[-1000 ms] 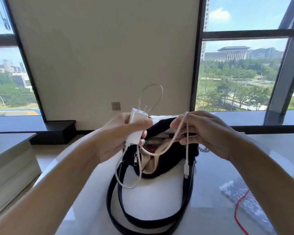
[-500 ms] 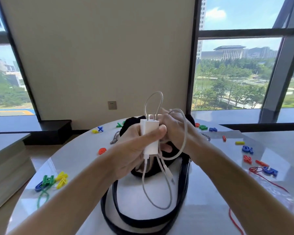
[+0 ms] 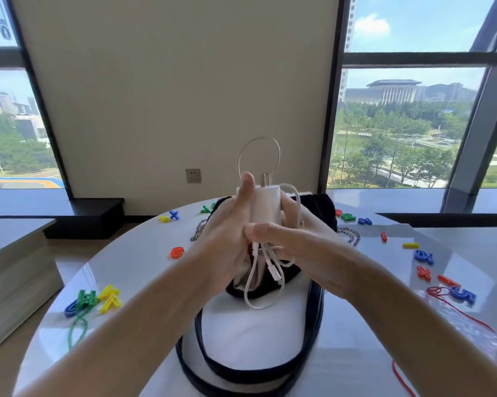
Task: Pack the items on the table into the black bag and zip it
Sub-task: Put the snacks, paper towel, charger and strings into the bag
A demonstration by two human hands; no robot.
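A white charger (image 3: 266, 206) with its white cable (image 3: 251, 293) is held upright between both hands, just above the open black bag (image 3: 324, 206). My left hand (image 3: 227, 242) grips the charger from the left, thumb pointing up. From the right, my right hand (image 3: 301, 253) wraps around the charger and the gathered cable, thumb lying across the front. One cable loop sticks up above the plug and another hangs down with the connector over the bag's mouth. The bag's black strap (image 3: 313, 325) loops toward me on the white table (image 3: 132, 262).
Coloured plastic letters and numbers lie scattered on the table: blue, green and yellow ones (image 3: 92, 300) at the left, red and blue ones (image 3: 422, 257) at the right. A metal chain (image 3: 349, 234) flanks the bag. A red string (image 3: 465, 310) crosses a clear plastic pouch at the right.
My hands have come together around the charger, and the loose cable is now gathered against it in shorter loops. The charger stands more upright over the bag.
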